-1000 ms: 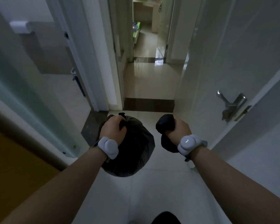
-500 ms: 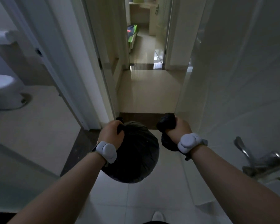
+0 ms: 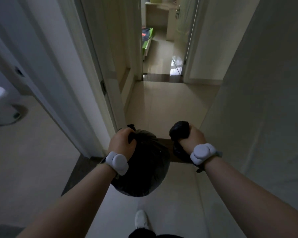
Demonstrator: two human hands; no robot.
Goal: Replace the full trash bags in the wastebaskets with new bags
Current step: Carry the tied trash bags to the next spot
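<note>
A person stands in a tiled corridor, both forearms extended toward 12 o'clock. The left hand point(image 3: 121, 143) is clenched around the gathered neck of a full black trash bag point(image 3: 144, 167); the bag's rounded body hangs directly beneath the fist and bulges toward 3 o'clock, clear of the floor point(image 3: 163, 107). The right hand point(image 3: 192, 137) is closed around a smaller black bag bundle point(image 3: 179, 129), whose bunched top protrudes from the fist at 11 o'clock while the remainder trails below the palm. The two bags hang near each other without visibly touching. Each wrist carries a white rounded wrist device point(image 3: 117, 162); no lettering is legible on either device or on the bags. A white shoe point(image 3: 141, 219) shows at 6 o'clock below the full bag. A white door frame point(image 3: 86, 93) stands at 10 o'clock, with a toilet point(image 3: 0, 103) partly visible at 9 o'clock.
</note>
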